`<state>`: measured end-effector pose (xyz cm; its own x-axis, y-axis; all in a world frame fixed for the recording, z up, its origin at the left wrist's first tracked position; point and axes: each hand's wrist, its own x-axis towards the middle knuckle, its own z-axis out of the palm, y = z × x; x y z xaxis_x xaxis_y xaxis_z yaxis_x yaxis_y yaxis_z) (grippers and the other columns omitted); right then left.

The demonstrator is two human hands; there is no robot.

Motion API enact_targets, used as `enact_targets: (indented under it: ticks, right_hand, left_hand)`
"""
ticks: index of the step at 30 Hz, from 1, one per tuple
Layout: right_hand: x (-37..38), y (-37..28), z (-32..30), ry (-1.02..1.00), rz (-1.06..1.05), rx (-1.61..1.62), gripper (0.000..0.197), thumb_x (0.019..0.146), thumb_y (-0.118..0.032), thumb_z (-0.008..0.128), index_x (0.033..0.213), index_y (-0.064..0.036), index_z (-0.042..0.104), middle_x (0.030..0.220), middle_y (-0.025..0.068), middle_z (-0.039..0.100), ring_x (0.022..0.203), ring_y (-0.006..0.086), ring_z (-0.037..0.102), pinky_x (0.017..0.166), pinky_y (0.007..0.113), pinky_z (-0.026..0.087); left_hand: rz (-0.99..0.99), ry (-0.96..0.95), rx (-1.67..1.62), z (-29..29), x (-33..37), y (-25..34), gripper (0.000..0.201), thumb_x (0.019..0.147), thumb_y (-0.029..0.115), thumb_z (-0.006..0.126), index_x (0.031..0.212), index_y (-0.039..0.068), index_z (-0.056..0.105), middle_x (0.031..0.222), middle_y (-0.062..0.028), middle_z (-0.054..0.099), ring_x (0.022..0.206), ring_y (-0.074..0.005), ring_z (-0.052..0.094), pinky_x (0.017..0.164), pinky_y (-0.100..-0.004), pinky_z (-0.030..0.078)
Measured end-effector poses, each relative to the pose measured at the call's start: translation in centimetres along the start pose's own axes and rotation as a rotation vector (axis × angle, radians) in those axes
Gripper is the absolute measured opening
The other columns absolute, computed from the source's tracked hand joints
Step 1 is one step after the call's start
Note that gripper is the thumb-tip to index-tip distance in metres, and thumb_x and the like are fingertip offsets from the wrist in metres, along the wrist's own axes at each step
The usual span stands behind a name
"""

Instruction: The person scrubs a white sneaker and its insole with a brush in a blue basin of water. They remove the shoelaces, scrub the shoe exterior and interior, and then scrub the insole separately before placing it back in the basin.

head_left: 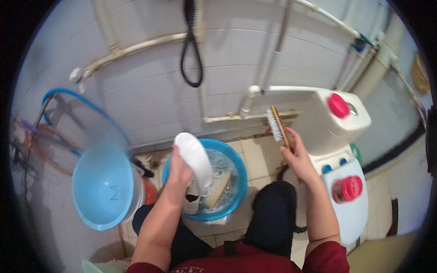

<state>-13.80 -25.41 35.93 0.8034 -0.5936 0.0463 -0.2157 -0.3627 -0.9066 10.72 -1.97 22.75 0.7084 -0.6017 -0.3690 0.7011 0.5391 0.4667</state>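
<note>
A white shoe (195, 156) is in my left hand (180, 169), held over the left part of a blue basin (242, 170). Its smooth, pale underside faces up. My right hand (298, 157), apart from the basin, grips a scrub brush (278, 126) by its brown wooden back, white bristles facing left. Sudsy water fills the basin. A pale shoe with a dark opening (192, 200) rests at its near left side, and a long beige piece (219, 190) lies in the suds; whether the two belong together I cannot tell.
Left of the basin, a light-blue bucket-like tub (98, 186) sits tilted atop a white bucket (138, 193). At right stands a white toilet (348, 218), with a red-lidded jar (348, 189) on its lid and a red item (338, 106) on its tank. A black hose loop (191, 68) hangs ahead.
</note>
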Motion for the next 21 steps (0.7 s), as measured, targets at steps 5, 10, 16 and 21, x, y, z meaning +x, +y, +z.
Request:
enact_targets:
  ticks: [5,10,16,21]
  right_hand:
    - [-8.7,-3.2,-14.0,0.263,0.194,-0.393,0.05,0.09,-0.015,0.058,0.137,-0.0122,0.041,0.098,0.015,0.062,0.088,0.0211,0.058,0.08,0.034,0.045]
    - [-18.2,-3.1,-22.9,0.424,0.392,-1.144,0.043,0.084,-0.018,0.062,0.127,-0.0237,0.057,0.098,0.0147,0.064,0.088,0.0284,0.062,0.077,0.039,0.048]
    - [-19.7,-3.6,-24.8,0.033,0.667,-1.401,0.028,0.083,-0.025,0.06,0.111,-0.0295,0.067,0.089,0.0104,0.067,0.085,0.0275,0.064,0.072,0.04,0.051]
    - [-14.9,0.8,-25.6,-0.197,0.733,-1.513,0.027,0.084,-0.032,0.06,0.11,-0.0273,0.067,0.097,0.009,0.068,0.091,0.0288,0.064,0.075,0.039,0.05]
  left_hand:
    - [-0.024,-0.004,-0.032,0.7,-0.4,-1.4,0.056,0.098,0.05,0.03,0.132,0.008,0.045,0.129,-0.0111,0.054,0.116,-0.0315,0.051,0.102,-0.0477,0.038]
    - [-0.1,-0.059,0.013,2.1,-2.0,-4.0,0.056,0.098,0.049,0.031,0.132,0.008,0.045,0.128,-0.011,0.053,0.115,-0.031,0.052,0.1,-0.0472,0.039]
    - [-0.146,-0.058,0.048,2.3,-1.5,-5.3,0.055,0.098,0.05,0.032,0.131,0.008,0.047,0.127,-0.0111,0.054,0.113,-0.0306,0.053,0.099,-0.0464,0.04]
    - [-0.14,-0.121,0.068,2.3,-1.0,-5.9,0.056,0.097,0.05,0.032,0.13,0.007,0.047,0.127,-0.0108,0.055,0.113,-0.0301,0.053,0.099,-0.0461,0.04]
